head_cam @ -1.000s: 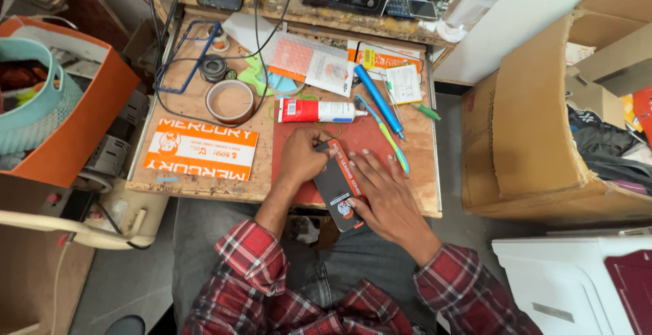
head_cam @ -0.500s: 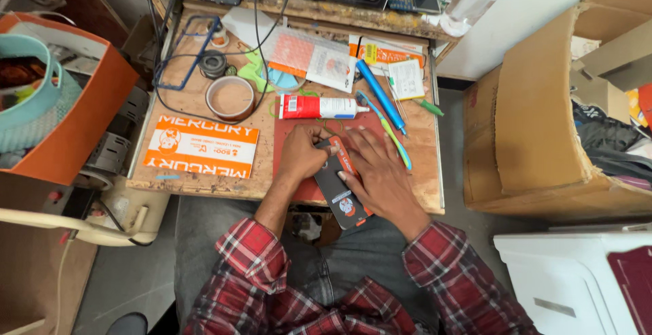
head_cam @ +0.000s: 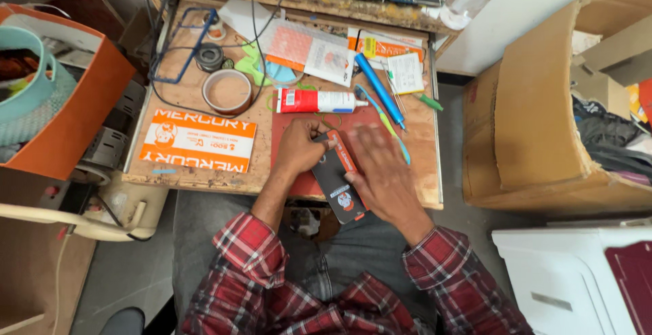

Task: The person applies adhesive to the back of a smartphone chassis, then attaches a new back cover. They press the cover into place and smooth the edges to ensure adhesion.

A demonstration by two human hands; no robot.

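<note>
A dark flat phone-like device with an orange edge (head_cam: 338,181) lies at the front of a red work mat (head_cam: 292,121), jutting over the bench edge. My left hand (head_cam: 299,146) holds its upper end, fingers curled. My right hand (head_cam: 380,169) rests on its right side, blurred, fingers flat and spread toward the mat. A red and white glue tube (head_cam: 314,100) lies just beyond my hands.
On the wooden bench (head_cam: 204,90): a tape roll (head_cam: 227,91), an orange printed box (head_cam: 198,141), a blue pen-like tool (head_cam: 379,91), green tweezers (head_cam: 390,128), papers and black cables. An orange bin (head_cam: 68,111) stands left, a cardboard box (head_cam: 536,118) right, a white case (head_cam: 570,281) lower right.
My right hand has slid up over the device's right side and is blurred with motion. The left hand keeps its hold. The view has shifted slightly.
</note>
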